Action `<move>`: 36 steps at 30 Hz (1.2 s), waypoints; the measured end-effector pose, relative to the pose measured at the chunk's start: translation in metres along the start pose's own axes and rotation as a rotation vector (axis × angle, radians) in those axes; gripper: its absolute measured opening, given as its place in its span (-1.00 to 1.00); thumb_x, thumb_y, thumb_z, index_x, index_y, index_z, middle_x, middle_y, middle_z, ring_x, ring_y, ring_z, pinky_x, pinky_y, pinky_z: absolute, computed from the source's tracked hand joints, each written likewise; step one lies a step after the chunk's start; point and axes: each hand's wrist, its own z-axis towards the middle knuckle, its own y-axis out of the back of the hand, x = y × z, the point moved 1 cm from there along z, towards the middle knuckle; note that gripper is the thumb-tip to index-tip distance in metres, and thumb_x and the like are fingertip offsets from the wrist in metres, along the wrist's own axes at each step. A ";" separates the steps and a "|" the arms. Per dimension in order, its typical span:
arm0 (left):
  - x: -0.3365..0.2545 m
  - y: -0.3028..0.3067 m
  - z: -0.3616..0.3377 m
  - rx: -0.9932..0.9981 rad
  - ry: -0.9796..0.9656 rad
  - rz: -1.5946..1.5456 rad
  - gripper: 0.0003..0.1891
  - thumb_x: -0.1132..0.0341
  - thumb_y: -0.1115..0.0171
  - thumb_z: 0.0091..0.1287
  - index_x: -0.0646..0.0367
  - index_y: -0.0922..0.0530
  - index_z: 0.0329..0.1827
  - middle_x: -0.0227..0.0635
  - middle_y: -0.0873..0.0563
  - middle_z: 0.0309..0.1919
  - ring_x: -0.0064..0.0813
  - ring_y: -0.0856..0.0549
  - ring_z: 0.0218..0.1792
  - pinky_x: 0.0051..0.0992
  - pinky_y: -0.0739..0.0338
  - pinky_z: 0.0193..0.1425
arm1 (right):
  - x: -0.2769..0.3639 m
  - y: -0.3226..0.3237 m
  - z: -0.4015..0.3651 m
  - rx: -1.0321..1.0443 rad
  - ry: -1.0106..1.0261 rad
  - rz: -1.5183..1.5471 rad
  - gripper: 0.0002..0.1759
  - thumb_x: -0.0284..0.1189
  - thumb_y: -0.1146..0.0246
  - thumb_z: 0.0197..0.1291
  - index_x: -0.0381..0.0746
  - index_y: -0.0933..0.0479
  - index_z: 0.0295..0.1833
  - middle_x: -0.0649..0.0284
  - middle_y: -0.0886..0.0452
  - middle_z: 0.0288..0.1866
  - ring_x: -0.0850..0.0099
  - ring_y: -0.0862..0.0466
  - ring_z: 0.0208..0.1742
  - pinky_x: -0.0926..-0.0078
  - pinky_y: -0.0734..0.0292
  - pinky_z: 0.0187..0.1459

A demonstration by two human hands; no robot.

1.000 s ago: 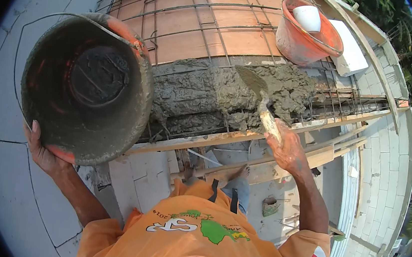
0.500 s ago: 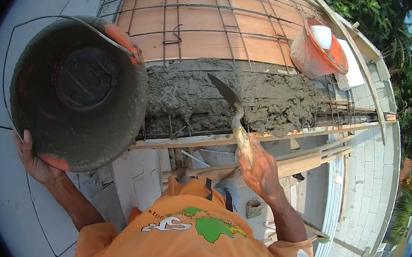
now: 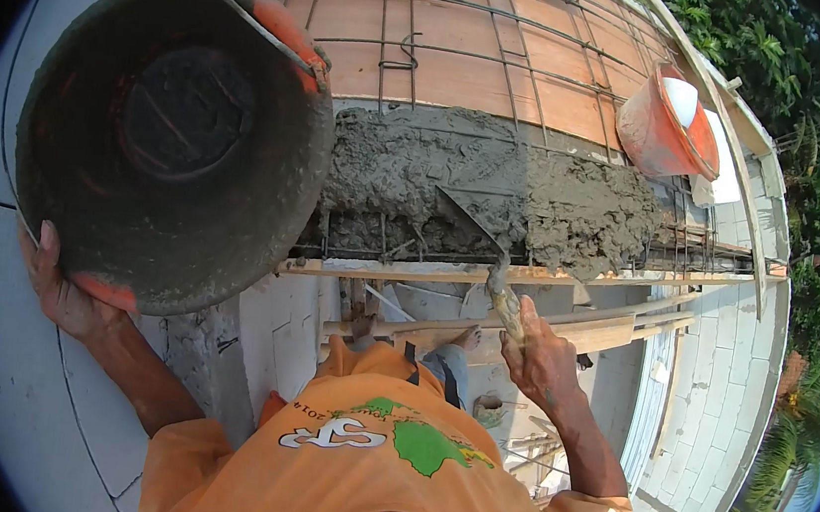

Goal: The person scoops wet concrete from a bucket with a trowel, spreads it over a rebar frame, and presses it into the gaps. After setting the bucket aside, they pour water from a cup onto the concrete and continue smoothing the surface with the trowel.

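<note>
Trowel [image 3: 500, 284]: turned more edge-on since last frame, over the wet concrete [image 3: 420, 162] near its front
Right hand [image 3: 544, 360]: closed round the handle
Left hand [image 3: 76, 296]: half-curled, gripping the bucket [image 3: 169, 221] (crusty thing)

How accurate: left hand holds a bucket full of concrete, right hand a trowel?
Not full: the head view shows the bucket right down to its bottom, merely smeared grey inside. The left hand does hold it, the right hand a trowel.

Building site | wet concrete [image 3: 420, 162] | rebar grid [image 3: 383, 48] | wooden plank [image 3: 398, 271] | block wall [image 3: 723, 369]
</note>
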 end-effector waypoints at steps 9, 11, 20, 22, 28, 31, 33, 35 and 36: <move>-0.004 0.012 0.011 0.014 -0.011 0.023 -0.55 0.45 -0.12 0.39 0.41 -0.39 0.32 -0.02 -0.63 0.13 -0.19 -0.68 0.09 -0.26 -0.60 0.20 | -0.007 0.075 -0.016 0.086 -0.032 -0.169 -0.25 -0.32 -0.40 0.14 -0.22 -0.34 0.45 0.10 -0.56 -0.37 0.10 -0.68 -0.47 0.15 -0.56 -0.47; -0.004 0.010 0.012 -0.004 -0.028 0.046 -0.55 0.45 -0.12 0.39 0.41 -0.39 0.32 -0.02 -0.63 0.13 -0.19 -0.68 0.10 -0.26 -0.60 0.20 | 0.001 0.095 -0.011 0.148 -0.017 -0.258 -0.28 -0.34 -0.42 0.10 -0.21 -0.41 0.41 0.13 -0.56 -0.41 0.14 -0.68 -0.49 0.19 -0.55 -0.50; -0.010 0.007 0.012 0.043 -0.003 -0.051 -0.56 0.44 -0.12 0.39 0.40 -0.41 0.32 -0.03 -0.63 0.13 -0.22 -0.66 0.12 -0.25 -0.59 0.22 | 0.006 0.043 0.095 0.433 0.282 -0.362 -0.40 -0.37 -0.33 0.10 -0.37 -0.47 0.27 -0.01 -0.62 -0.50 0.00 -0.69 -0.44 0.07 -0.59 -0.39; -0.010 0.006 0.013 0.012 -0.010 -0.070 -0.57 0.43 -0.12 0.39 0.39 -0.41 0.31 -0.04 -0.63 0.13 -0.22 -0.67 0.12 -0.26 -0.60 0.21 | 0.022 0.089 0.090 0.447 0.236 -0.372 -0.41 -0.37 -0.33 0.10 -0.37 -0.49 0.26 -0.02 -0.64 -0.49 0.01 -0.69 -0.43 0.08 -0.60 -0.37; -0.011 0.004 0.014 0.034 -0.026 -0.051 -0.59 0.47 -0.10 0.39 0.38 -0.44 0.30 -0.05 -0.65 0.10 -0.25 -0.69 0.09 -0.28 -0.62 0.19 | 0.019 0.103 0.081 0.418 0.139 -0.377 -0.53 -0.44 -0.36 0.03 -0.39 -0.56 0.09 -0.03 -0.64 -0.52 -0.02 -0.70 -0.44 0.05 -0.60 -0.39; -0.011 -0.005 0.017 0.051 -0.070 -0.045 -0.59 0.47 -0.10 0.38 0.39 -0.44 0.29 -0.07 -0.66 0.09 -0.27 -0.69 0.09 -0.29 -0.61 0.19 | 0.011 0.037 0.096 0.391 0.273 -0.303 -0.46 -0.43 -0.36 0.03 -0.40 -0.54 0.17 -0.05 -0.64 -0.51 -0.02 -0.71 -0.43 0.06 -0.61 -0.37; -0.014 -0.005 0.017 0.063 -0.097 -0.009 -0.56 0.49 -0.14 0.33 0.36 -0.45 0.29 -0.05 -0.67 0.09 -0.29 -0.71 0.07 -0.31 -0.67 0.18 | 0.022 0.046 0.092 0.377 0.262 -0.263 -0.51 -0.39 -0.33 0.04 -0.35 -0.56 0.12 -0.01 -0.62 -0.50 -0.03 -0.67 -0.44 0.06 -0.58 -0.37; -0.013 -0.007 0.020 0.076 -0.137 0.017 -0.55 0.49 -0.15 0.33 0.39 -0.44 0.29 -0.03 -0.67 0.08 -0.29 -0.72 0.06 -0.32 -0.69 0.16 | 0.030 0.078 0.086 0.350 0.269 -0.302 -0.50 -0.39 -0.33 0.05 -0.33 -0.55 0.14 0.00 -0.61 -0.51 -0.03 -0.67 -0.44 0.06 -0.57 -0.36; -0.013 -0.008 0.020 0.080 -0.166 0.028 -0.55 0.49 -0.15 0.33 0.41 -0.43 0.30 -0.01 -0.68 0.07 -0.28 -0.73 0.05 -0.33 -0.71 0.15 | 0.046 0.109 0.089 0.400 0.193 -0.302 -0.45 -0.41 -0.33 0.01 -0.32 -0.58 0.19 -0.05 -0.62 -0.48 -0.01 -0.67 -0.44 0.08 -0.57 -0.34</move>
